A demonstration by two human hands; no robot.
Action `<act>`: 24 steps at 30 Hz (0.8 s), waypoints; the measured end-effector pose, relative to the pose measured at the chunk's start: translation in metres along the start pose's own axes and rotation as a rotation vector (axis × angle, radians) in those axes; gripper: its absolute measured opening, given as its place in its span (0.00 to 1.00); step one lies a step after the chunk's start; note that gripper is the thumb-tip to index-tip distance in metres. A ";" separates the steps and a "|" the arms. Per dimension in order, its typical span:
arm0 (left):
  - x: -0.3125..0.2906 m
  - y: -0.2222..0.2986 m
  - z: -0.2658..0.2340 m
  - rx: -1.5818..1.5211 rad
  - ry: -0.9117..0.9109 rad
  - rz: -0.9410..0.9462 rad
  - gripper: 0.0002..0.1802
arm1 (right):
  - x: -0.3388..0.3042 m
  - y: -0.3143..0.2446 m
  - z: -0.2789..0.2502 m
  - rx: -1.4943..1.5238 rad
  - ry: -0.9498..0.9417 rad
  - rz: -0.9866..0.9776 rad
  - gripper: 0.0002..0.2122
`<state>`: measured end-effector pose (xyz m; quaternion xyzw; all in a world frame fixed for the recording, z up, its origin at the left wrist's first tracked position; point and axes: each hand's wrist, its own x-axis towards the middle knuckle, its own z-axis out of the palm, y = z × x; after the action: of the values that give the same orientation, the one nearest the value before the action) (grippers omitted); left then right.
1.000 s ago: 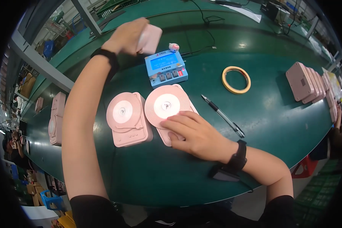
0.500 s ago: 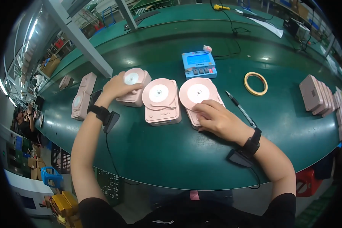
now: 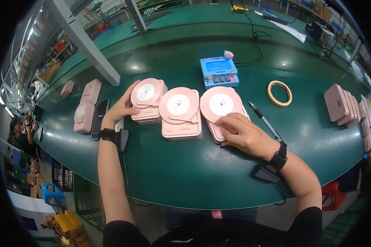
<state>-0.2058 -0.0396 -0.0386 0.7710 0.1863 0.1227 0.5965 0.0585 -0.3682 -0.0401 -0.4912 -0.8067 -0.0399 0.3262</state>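
Three pink devices shaped like small record players, each with a round disc and white centre, sit side by side on the green table. My left hand (image 3: 121, 108) grips the left record player (image 3: 149, 113) by its left side, thumb at the front edge and fingers behind. Nobody touches the middle record player (image 3: 181, 128). Over the lower right corner of the right record player (image 3: 218, 106) my right hand (image 3: 245, 133) is closed, fingertips bent at the disc's edge; what they pinch is partly hidden. Both wrists wear black straps with small black boxes.
Behind the devices stands a blue box with a screen (image 3: 219, 68). A pen (image 3: 264, 120) and a yellow tape roll (image 3: 279, 93) lie to the right. Pink casings (image 3: 340, 105) stand at far right. Left are more pink devices (image 3: 82, 115), a dark phone (image 3: 99, 117) and a grey post (image 3: 90, 45).
My left hand has slid from the top of the left record player to its left side, uncovering the disc. That record player now sits straighter. My right hand stays on the right one.
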 end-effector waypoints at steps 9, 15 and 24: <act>-0.012 0.013 0.018 0.006 -0.040 -0.050 0.61 | 0.000 -0.001 -0.009 0.035 0.119 0.101 0.17; 0.001 0.014 0.032 0.027 -0.129 -0.018 0.61 | -0.005 0.002 -0.029 0.062 0.288 0.194 0.15; 0.002 0.040 0.080 0.045 -0.169 -0.076 0.62 | -0.034 0.016 -0.080 -0.027 0.430 0.307 0.14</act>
<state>-0.1655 -0.1170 -0.0206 0.7842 0.1673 0.0299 0.5968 0.1212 -0.4164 -0.0004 -0.5924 -0.6341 -0.1042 0.4859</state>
